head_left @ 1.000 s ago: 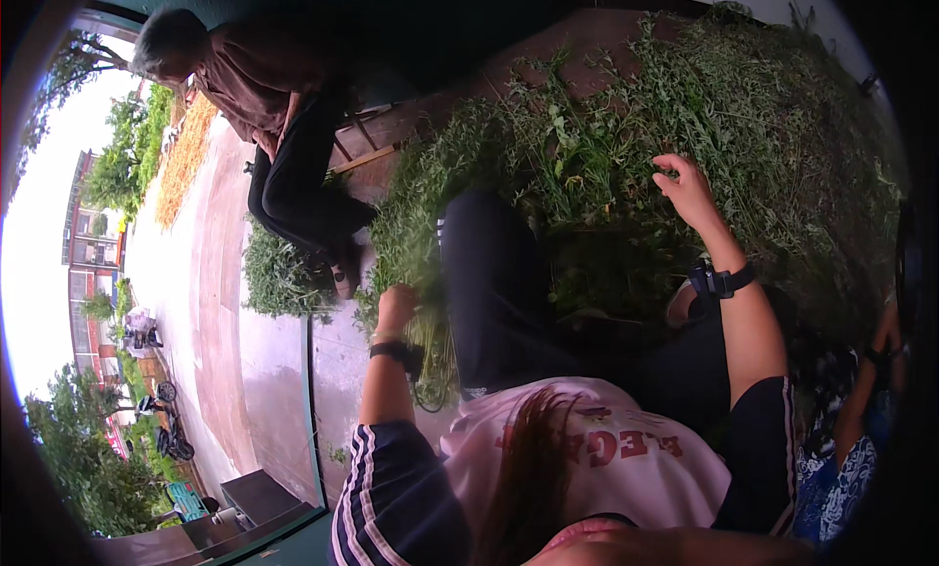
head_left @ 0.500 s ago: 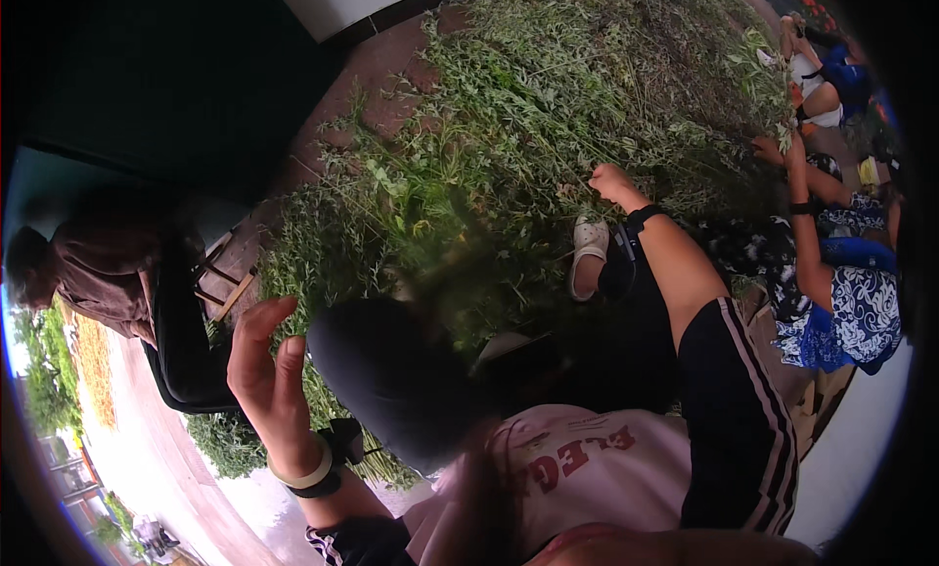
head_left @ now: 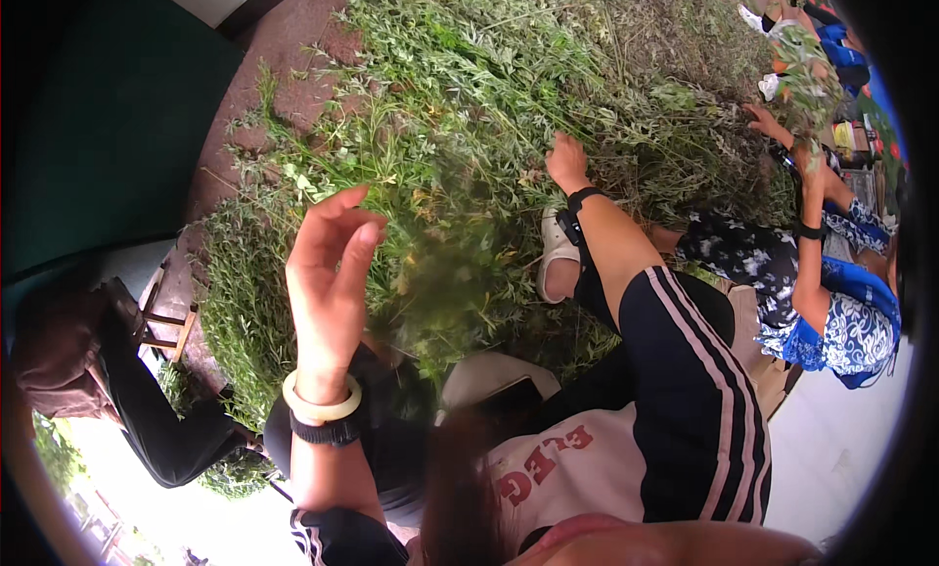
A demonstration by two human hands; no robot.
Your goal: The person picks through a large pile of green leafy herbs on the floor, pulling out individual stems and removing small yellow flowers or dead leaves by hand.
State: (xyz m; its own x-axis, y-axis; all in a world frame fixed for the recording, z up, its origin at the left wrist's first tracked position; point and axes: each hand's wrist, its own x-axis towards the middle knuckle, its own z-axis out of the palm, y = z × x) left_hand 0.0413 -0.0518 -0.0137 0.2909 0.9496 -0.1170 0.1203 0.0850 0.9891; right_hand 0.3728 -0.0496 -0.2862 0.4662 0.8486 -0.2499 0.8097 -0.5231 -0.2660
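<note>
A broad heap of cut leafy green stems [head_left: 469,87] covers the ground before me. My right hand [head_left: 565,163] reaches onto the heap with its fingers closed on leafy stems there; the fingertips are partly hidden. Nearer and to the left, my left hand [head_left: 333,263] is raised with the fingers curved and apart, nothing in them. It wears a pale bangle [head_left: 321,400] and a black band on its wrist. Part of the heap between my hands is blurred.
At the right, a seated person in a blue-and-white patterned top [head_left: 851,321] holds up a leafy stalk [head_left: 807,77]. Another person in dark trousers [head_left: 147,400] sits at the left by a wooden stool [head_left: 168,336]. My white shoe [head_left: 556,248] rests at the heap's edge.
My view has shifted, so the heap sits further left. My left hand has risen and come closer to the heap. The co-worker at the right has lifted a leafy stalk.
</note>
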